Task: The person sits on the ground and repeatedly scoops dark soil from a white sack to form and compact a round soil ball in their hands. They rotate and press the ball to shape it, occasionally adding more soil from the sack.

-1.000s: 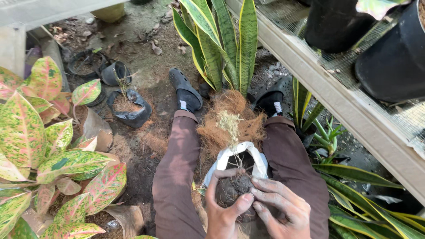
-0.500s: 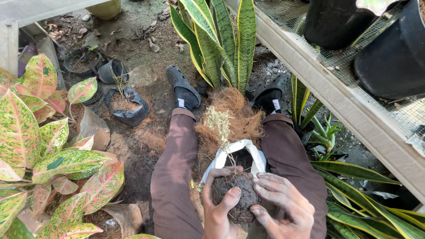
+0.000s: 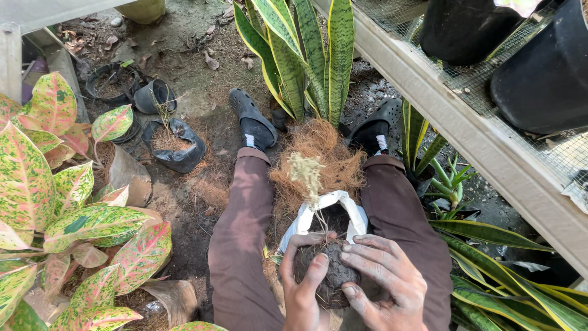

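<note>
Down between a seated person's knees, a dark, lumpy soil ball (image 3: 327, 276) sits cupped in both bare hands, just above the mouth of a white plastic bag (image 3: 324, 211) that stands open on the ground between the brown-trousered legs (image 3: 239, 245). The left hand (image 3: 303, 288) wraps the clod from its left side, the thumb (image 3: 315, 273) pressed across its front; the right hand (image 3: 383, 285) closes over it from the right, fingers (image 3: 367, 257) narrowly spread and curled against the crumbly surface, so both hands are clasped firmly on the soil. The ball is roughly round, blackish-brown and rough, threaded with fine roots. From its top a thin, pale stem (image 3: 318, 214) rises away from the person, its long axis running toward the feet, ending in a dry, straw-coloured tuft (image 3: 306, 171) that lies over a heap of brown coconut fibre (image 3: 318, 162) beyond the bag. Past the fibre, black clogs (image 3: 251, 119) rest either side of a tall snake plant (image 3: 306, 55) with yellow-edged blades. Left of the bag, pink-and-green speckled leaves (image 3: 55, 208) crowd the ground near a black grow bag (image 3: 174, 144) of fibre. Right of the bag, a mesh-topped bench (image 3: 465, 122) carries black pots (image 3: 542, 67).
</note>
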